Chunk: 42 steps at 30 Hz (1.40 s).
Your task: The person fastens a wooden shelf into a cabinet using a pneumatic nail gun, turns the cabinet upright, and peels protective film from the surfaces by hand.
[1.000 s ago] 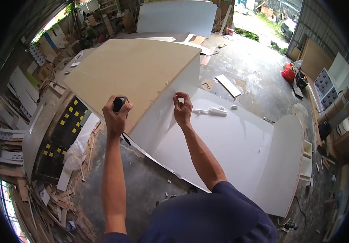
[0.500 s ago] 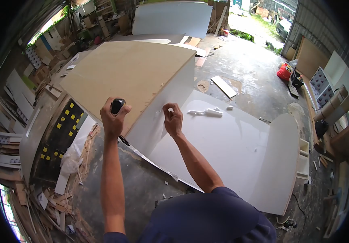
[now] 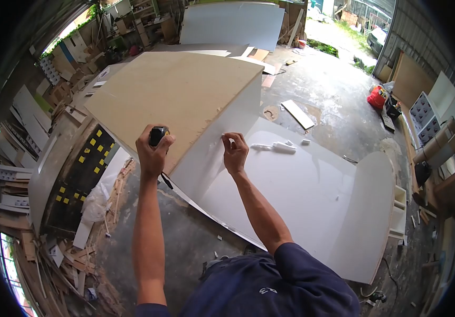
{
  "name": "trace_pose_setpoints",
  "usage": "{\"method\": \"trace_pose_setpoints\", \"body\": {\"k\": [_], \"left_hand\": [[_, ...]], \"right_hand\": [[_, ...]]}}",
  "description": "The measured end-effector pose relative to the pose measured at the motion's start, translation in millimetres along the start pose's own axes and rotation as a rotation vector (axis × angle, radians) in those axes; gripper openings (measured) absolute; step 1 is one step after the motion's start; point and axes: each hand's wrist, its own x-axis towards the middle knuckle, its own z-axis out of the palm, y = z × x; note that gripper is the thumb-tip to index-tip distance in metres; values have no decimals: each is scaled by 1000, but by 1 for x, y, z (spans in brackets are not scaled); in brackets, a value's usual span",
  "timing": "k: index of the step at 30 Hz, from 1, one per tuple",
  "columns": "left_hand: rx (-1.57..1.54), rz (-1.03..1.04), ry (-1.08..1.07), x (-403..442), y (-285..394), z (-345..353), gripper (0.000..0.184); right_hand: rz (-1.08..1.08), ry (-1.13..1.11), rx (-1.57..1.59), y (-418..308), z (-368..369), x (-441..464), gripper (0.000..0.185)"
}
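A black tape measure [image 3: 157,136] is gripped in my left hand [image 3: 152,153], above the front edge of the tan wooden panel [image 3: 169,95]. A dark strap hangs below that hand. My right hand [image 3: 235,153] is pinched near the white side face [image 3: 211,137] of the box-like piece; whatever its fingertips hold is too small to make out. Beyond it, a white tube [image 3: 284,147] and small white bits lie on the large white curved panel [image 3: 291,185].
A white strip [image 3: 297,114] lies on the concrete floor [image 3: 338,100]. To the left are a black board with yellow squares [image 3: 79,179] and wood scraps [image 3: 79,264]. A red bag [image 3: 377,96] sits at the right; a cordless tool [image 3: 378,296] is at lower right.
My right hand has lowered slightly compared with a second ago, its fingers still pinched. My left hand keeps hold of the tape measure. The camera view shifted left and back.
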Motion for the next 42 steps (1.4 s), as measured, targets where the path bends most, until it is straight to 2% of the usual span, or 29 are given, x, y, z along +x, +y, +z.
{"method": "trace_pose_setpoints", "body": {"k": [2, 4, 6, 8, 10, 11, 13, 14, 15, 16, 17, 18, 20, 25, 27, 30, 33, 34, 35, 37, 38, 40, 41, 42], "left_hand": [[-12, -6, 0, 0, 1, 0, 19], [-22, -11, -1, 0, 1, 0, 19], [-15, -5, -1, 0, 0, -1, 20], [-51, 40, 17, 0, 2, 3, 17], [-82, 84, 39, 1, 2, 3, 15], [-74, 88, 38, 2, 2, 3, 16], [-65, 82, 36, -1, 2, 1, 16], [-29, 33, 14, -1, 3, -1, 17], [8, -13, -10, -1, 3, -2, 19], [8, -13, -9, -1, 3, -1, 19], [2, 3, -2, -1, 3, -1, 19], [-5, 21, 5, -1, 3, 0, 19], [-3, 32, 6, 1, 1, 1, 19], [-7, -1, 1, 0, -1, 0, 19], [-54, 90, 45, 2, -3, 2, 17], [-42, 74, 47, 2, -1, 3, 17], [9, -1, 2, 0, 1, -1, 21], [8, 0, 3, 0, 1, 0, 21], [-16, 43, 32, 1, 1, 2, 19], [-38, 85, 64, 1, -1, 4, 18], [-52, 94, 62, 2, -2, 4, 18], [-62, 92, 58, 0, -2, 2, 17], [-44, 82, 51, 0, -1, 2, 17], [-27, 75, 44, 1, 0, 2, 17]], "right_hand": [[-33, 2, -32, -7, 1, -6, 12], [-77, -141, -57, -23, 0, -23, 15], [-246, -337, -41, -40, -5, -54, 17], [-227, -718, 97, -57, -14, -103, 19], [-347, -1145, 199, -90, -30, -117, 20], [-350, -1147, 202, -87, -29, -116, 20], [-185, -819, 103, -81, -29, -120, 21], [-246, -482, 71, -62, -15, -107, 17], [-97, -311, -70, -63, -14, -87, 13], [182, -165, 1, -60, -10, -68, 13], [210, -27, 21, -51, -3, -50, 16], [119, 10, 33, -48, -2, -35, 17], [95, -71, 7, -43, -1, -23, 17], [77, 24, 57, -26, 12, -24, 13], [101, 39, 81, -26, 16, -23, 13], [113, -1, -41, -32, 13, -21, 13], [125, -256, -110, -49, 6, -41, 8], [17, -380, -55, -55, 1, -56, 10], [-178, -536, 55, -56, -4, -74, 14], [-154, -987, 224, -93, -24, -84, 13], [-143, -1047, 224, -100, -29, -86, 12], [-212, -641, 285, -82, -19, -90, 11], [-52, -452, 36, -75, -19, -87, 13], [213, -244, 73, -75, -11, -76, 15]]}}
